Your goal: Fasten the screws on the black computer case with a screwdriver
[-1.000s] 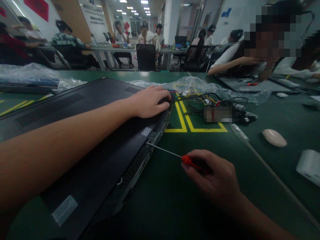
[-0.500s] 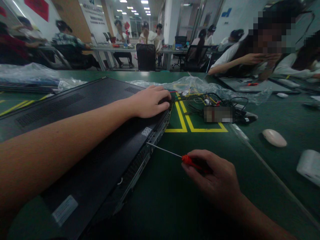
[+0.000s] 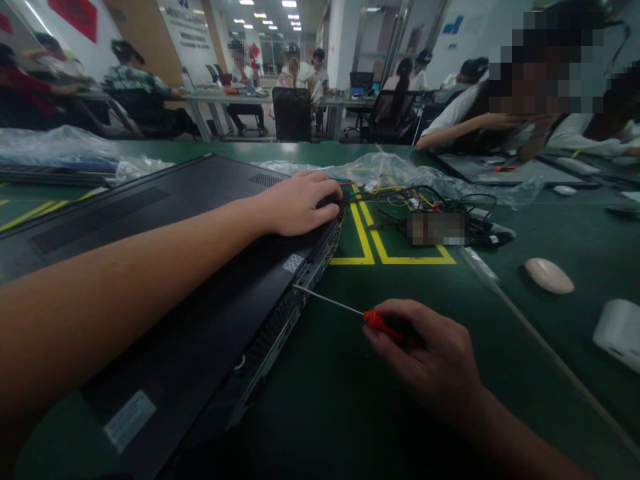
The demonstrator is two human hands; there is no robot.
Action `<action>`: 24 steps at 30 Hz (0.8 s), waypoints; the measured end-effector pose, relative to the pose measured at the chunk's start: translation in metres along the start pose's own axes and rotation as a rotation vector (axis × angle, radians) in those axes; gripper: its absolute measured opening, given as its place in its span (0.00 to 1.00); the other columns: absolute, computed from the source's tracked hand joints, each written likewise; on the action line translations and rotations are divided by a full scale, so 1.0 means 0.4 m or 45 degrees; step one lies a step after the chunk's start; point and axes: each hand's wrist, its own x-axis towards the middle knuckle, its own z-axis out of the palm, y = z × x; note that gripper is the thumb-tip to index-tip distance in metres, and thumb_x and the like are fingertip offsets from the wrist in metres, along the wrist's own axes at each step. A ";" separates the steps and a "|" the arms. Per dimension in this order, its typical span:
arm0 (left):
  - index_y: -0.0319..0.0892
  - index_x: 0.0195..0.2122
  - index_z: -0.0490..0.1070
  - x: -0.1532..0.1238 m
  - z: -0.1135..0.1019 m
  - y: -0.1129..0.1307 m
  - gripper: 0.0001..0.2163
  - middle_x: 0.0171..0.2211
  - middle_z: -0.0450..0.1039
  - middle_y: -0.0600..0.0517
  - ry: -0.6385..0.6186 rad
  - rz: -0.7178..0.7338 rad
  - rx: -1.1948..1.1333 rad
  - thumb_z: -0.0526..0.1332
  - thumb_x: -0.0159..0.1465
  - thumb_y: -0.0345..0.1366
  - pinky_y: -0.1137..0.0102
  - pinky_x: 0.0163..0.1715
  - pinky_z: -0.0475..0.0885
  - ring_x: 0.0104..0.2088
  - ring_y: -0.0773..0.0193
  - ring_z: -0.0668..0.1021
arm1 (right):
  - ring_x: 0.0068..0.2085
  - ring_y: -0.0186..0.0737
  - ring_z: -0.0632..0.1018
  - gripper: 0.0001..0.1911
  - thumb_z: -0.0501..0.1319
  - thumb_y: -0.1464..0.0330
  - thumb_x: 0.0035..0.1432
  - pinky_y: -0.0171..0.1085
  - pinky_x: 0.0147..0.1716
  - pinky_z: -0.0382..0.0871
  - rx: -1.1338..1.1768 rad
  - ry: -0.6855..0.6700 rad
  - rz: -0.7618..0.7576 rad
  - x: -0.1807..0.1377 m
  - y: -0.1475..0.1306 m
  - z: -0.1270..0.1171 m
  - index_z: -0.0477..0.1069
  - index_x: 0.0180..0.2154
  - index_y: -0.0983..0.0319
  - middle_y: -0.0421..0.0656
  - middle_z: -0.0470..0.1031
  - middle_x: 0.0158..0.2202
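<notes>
A black laptop [image 3: 165, 267] lies upside down on the green table, its base facing up. My left hand [image 3: 299, 202] rests on its far right corner, fingers curled over the edge and pressing down. My right hand [image 3: 425, 357] is closed round a red-handled screwdriver [image 3: 373, 319]. The thin metal shaft runs left, and its tip meets the laptop's side edge by the vent slots.
A tangle of cables and clear plastic wrap [image 3: 415, 193] lies beyond the yellow floor-tape lines [image 3: 373, 247]. A white mouse [image 3: 549, 275] and a white box [image 3: 619, 332] sit at the right. Another bagged laptop [image 3: 55, 163] is at far left. Other people sit across the table.
</notes>
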 end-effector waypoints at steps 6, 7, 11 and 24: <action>0.40 0.61 0.76 0.001 0.000 -0.001 0.22 0.61 0.77 0.39 -0.008 -0.005 -0.011 0.51 0.76 0.45 0.48 0.71 0.65 0.64 0.44 0.76 | 0.33 0.33 0.86 0.08 0.70 0.70 0.69 0.30 0.34 0.79 -0.013 -0.002 -0.016 0.004 -0.002 -0.004 0.77 0.48 0.60 0.39 0.86 0.38; 0.40 0.61 0.75 0.001 0.001 -0.002 0.22 0.61 0.77 0.40 -0.006 -0.003 -0.009 0.51 0.76 0.45 0.48 0.71 0.65 0.64 0.44 0.76 | 0.33 0.33 0.85 0.07 0.70 0.70 0.69 0.30 0.34 0.79 -0.014 -0.001 -0.016 0.004 -0.003 -0.005 0.77 0.48 0.60 0.39 0.86 0.38; 0.42 0.61 0.75 0.000 0.001 -0.002 0.21 0.61 0.77 0.41 -0.002 -0.004 -0.004 0.52 0.76 0.45 0.49 0.71 0.65 0.64 0.45 0.76 | 0.32 0.33 0.85 0.07 0.70 0.70 0.69 0.30 0.33 0.79 -0.013 0.006 -0.007 0.002 -0.005 -0.006 0.77 0.48 0.59 0.39 0.86 0.37; 0.42 0.61 0.75 0.000 0.001 -0.001 0.22 0.60 0.77 0.41 -0.002 -0.001 0.002 0.51 0.76 0.46 0.49 0.71 0.65 0.64 0.45 0.76 | 0.32 0.34 0.85 0.08 0.71 0.71 0.68 0.31 0.32 0.79 0.000 -0.006 0.012 0.001 -0.003 -0.005 0.78 0.48 0.59 0.39 0.86 0.38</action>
